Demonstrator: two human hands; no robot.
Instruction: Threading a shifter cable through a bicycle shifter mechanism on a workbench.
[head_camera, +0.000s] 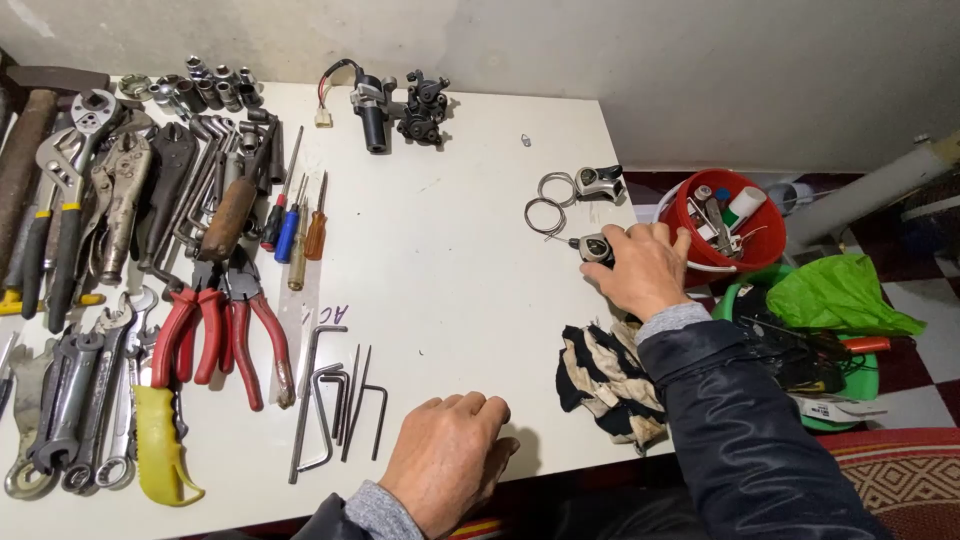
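At tabletop (450, 230) right edge, right hand (643, 268) closes over a gear shifter (594, 247), picking it up; lifting needs trailing cable loop (545, 215) freed. Left hand (448, 458) rests loosely curled, empty.

Bright, even overhead light; soft short shadows under the tools on the white table (450, 250); sharp focus, slight edge bending.

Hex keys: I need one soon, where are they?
In the head view, the hex keys lie near the table's front edge, between the red pliers and the left hand.
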